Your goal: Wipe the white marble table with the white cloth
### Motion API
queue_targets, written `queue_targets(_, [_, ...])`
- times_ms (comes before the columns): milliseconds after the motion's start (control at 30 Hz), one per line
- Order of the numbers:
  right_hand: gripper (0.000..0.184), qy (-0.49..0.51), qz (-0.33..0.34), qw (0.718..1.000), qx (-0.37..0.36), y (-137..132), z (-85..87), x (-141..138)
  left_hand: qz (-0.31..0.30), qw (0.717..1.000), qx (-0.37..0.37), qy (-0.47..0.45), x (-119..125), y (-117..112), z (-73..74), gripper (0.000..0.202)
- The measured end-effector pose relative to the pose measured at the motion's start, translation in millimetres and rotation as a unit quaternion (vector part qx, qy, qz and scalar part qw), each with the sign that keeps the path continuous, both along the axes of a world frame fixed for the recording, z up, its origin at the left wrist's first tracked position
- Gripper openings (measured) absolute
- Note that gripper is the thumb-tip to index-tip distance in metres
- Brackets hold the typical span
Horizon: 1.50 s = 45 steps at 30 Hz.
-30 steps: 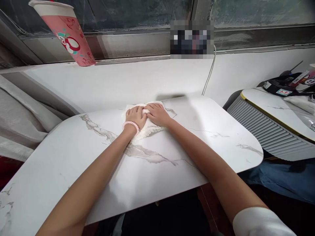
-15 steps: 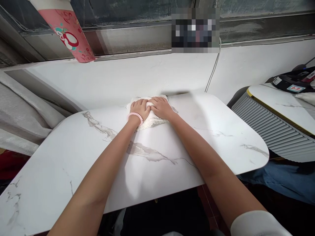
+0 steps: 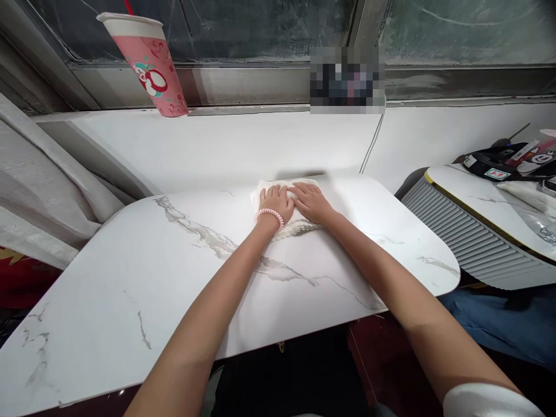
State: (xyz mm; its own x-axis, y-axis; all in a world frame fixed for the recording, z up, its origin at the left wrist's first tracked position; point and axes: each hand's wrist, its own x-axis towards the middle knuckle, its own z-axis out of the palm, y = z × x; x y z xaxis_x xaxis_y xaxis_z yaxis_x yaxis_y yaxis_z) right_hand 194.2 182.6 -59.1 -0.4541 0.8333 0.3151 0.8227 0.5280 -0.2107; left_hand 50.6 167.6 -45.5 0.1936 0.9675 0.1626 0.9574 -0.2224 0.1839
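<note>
A cream-white cloth (image 3: 299, 227) lies flat on the white marble-patterned table (image 3: 186, 307), close to its far edge by the wall. My left hand (image 3: 276, 202) presses on the cloth's left part, fingers stretched forward, a pink coiled band (image 3: 270, 213) round the wrist. On the right part of the same cloth rests my right hand (image 3: 311, 201), flat with its fingers extended toward the left. The two hands nearly meet at the cloth's middle. Part of the cloth is hidden under them.
On the window ledge stands a pink paper cup (image 3: 152, 72) with a straw, beside a blurred-out object (image 3: 347, 81). A cable (image 3: 372, 142) runs down the wall. A grey curtain (image 3: 47, 185) hangs left. To the right is a ribbed cabinet (image 3: 473, 237) with a black item (image 3: 490, 165) on top.
Both hands have moved right along the table's far edge, taking the cloth with them. The camera view has tilted up slightly, so more of the cup shows.
</note>
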Motion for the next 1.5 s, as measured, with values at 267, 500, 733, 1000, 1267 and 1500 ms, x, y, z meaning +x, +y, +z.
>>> queue_targets(267, [0.048,-0.022,0.051,0.998,0.011,-66.1,3.5,18.8,-0.006,1.0,0.001,0.011,10.8,-67.2,-2.3,0.056])
queue_targets(500, [0.049,-0.007,0.04,0.999,0.031,-118.4,-2.5,50.8,-0.043,0.999,-0.015,0.009,37.2,-116.9,0.3,0.057])
queue_targets(733, [0.049,0.003,0.0,1.0,-0.002,-144.0,3.7,96.7,-0.107,0.993,-0.045,0.007,80.9,-125.6,1.0,0.062])
queue_targets(1000, [0.042,0.018,-0.036,0.999,0.001,-109.5,4.1,128.9,-0.111,0.993,-0.029,-0.009,119.2,-94.5,-0.9,0.061])
queue_targets(1267, [0.04,0.06,-0.009,0.998,0.007,-55.1,3.2,121.7,-0.071,0.997,-0.028,-0.002,114.7,-56.5,1.5,0.06])
queue_targets(1500, [0.038,0.077,-0.016,0.997,0.011,-20.4,2.2,119.8,-0.065,0.998,-0.003,-0.021,114.7,-18.0,-2.1,0.057])
